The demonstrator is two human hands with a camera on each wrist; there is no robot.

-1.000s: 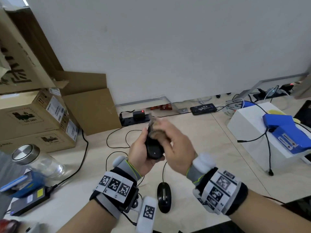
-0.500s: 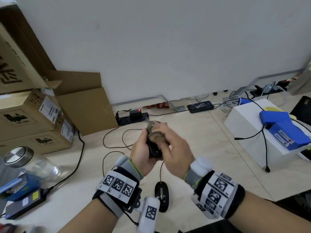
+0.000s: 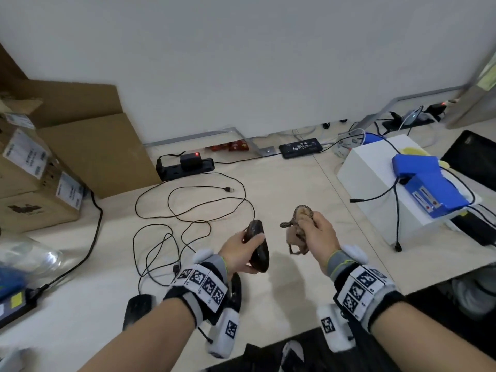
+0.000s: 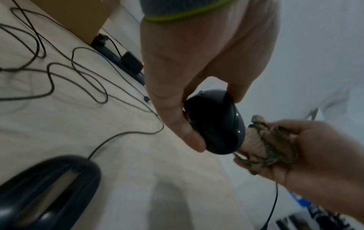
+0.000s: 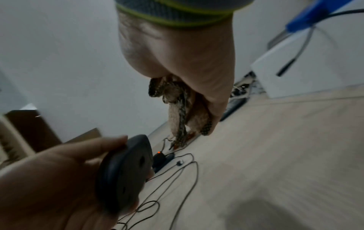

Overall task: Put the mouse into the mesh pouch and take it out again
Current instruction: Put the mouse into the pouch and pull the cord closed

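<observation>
I see my left hand [image 3: 239, 253] raised over the tabletop [image 3: 290, 183], thumb on top and fingers curled round the black mouse [image 3: 257, 245]. Just beside it, not touching, my right hand [image 3: 319, 237] is balled up round the scrunched mesh pouch [image 3: 298, 229]. The mouse is out of the pouch. Further back, thin black cables [image 3: 188, 208] loop across the tabletop.

Left hand [image 3: 237, 251] grips the mouse [image 3: 258, 245]; right hand [image 3: 319, 237] clutches the mesh pouch [image 3: 296, 232], apart.
</observation>
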